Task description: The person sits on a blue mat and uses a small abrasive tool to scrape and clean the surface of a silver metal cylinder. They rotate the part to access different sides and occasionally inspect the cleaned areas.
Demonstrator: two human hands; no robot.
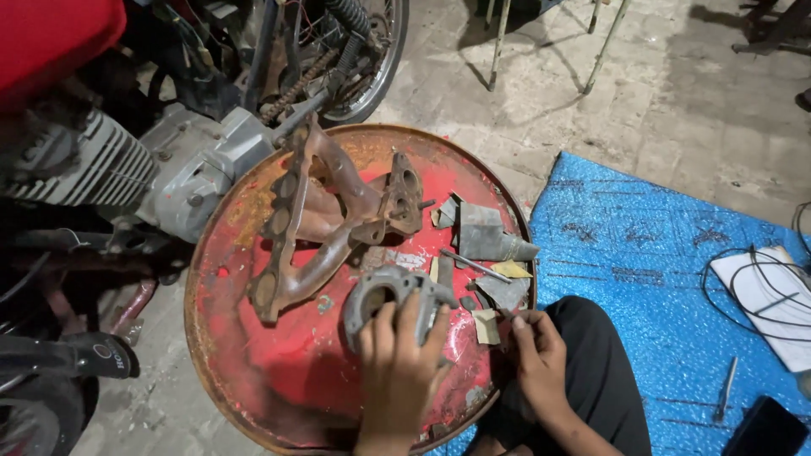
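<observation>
My left hand (397, 359) grips a grey round metal housing (380, 295) with a bore through it, resting on a rusty red drum lid (253, 355). My right hand (539, 359) rests at the lid's right rim with its fingers bunched together beside a beige scrap (487, 326); I see nothing held in it. A rusty brown exhaust manifold (312, 224) lies across the lid just beyond the housing. Grey and beige cut sheet scraps (490, 241) and a thin metal rod (473, 265) lie on the lid's right side.
A motorcycle engine (127, 165) and wheel (372, 59) stand at the upper left. A blue mat (659, 270) covers the concrete floor at right, with white paper and black cable (760, 291), a small tool (726, 388) and a dark phone (764, 431). Chair legs (498, 42) stand beyond.
</observation>
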